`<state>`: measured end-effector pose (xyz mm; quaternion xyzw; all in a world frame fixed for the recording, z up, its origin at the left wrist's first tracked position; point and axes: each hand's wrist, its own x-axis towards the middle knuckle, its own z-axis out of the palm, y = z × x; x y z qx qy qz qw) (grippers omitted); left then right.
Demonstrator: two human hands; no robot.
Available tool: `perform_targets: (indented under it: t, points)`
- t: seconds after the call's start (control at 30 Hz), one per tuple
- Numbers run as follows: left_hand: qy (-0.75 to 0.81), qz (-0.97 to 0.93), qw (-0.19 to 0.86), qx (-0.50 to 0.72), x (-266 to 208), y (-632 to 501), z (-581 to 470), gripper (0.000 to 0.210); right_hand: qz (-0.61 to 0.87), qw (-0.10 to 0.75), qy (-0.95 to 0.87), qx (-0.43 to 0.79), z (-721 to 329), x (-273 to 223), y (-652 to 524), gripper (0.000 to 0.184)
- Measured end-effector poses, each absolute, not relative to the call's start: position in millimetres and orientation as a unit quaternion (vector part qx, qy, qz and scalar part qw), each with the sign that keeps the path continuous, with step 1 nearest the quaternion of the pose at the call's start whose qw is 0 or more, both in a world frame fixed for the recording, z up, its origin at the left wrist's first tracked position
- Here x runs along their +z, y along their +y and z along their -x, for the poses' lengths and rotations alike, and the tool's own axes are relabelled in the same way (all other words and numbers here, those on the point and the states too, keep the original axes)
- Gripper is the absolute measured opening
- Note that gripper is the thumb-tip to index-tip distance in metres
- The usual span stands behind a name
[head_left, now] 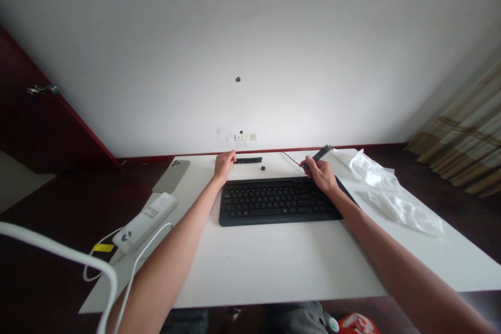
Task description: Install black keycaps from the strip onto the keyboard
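One black keyboard (274, 202) lies flat in the middle of the tabletop (274, 266), its right end partly covered by the right forearm. Behind it sits one row of small black pieces (250, 160) — too small to count — and one loose piece (263, 168) just in front of the row. The right hand (319, 173) grips one dark bar (322, 152) above the keyboard's back right corner, the bar slanting up and to the right. The left hand (224, 164) is at the row's left end, fingers curled; whether they pinch anything I cannot tell. Both arms reach forward, the left angled inward to the right, the right angled inward to the left. One thin black cord (290, 157) runs near the right hand. Farther left are one phone (172, 176) and one white power strip (146, 220); on the right, crumpled plastic (373, 173) lies in two patches. Three socket plates (246, 136) sit on the wall (313, 52) — two dark holes above them.
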<state>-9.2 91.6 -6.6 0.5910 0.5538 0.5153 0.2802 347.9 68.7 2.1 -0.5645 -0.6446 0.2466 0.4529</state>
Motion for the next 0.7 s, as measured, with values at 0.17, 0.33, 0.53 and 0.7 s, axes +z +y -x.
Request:
perform_targets:
  t: [0.17, 0.33, 0.53, 0.7]
  points:
    - [0.544, -0.636, 0.249, 0.488, -12.7, 60.7, 24.1, 0.044, 0.572, 0.472, -0.624, 0.246, -345.9, 0.1, 69.0, 0.064]
    - [0.543, -0.664, 0.225, 0.462, -13.2, 57.2, 24.9, 0.043, 0.575, 0.487, -0.620, 0.219, -341.6, 1.4, 68.9, 0.055]
    - [0.543, -0.681, 0.221, 0.439, -11.4, 58.7, 20.3, 0.040, 0.562, 0.482, -0.619, 0.263, -339.1, 5.2, 67.4, 0.050]
    - [0.555, -0.689, 0.195, 0.424, -11.0, 61.0, 17.7, 0.037, 0.578, 0.482, -0.600, 0.271, -343.2, 3.1, 72.9, 0.047]
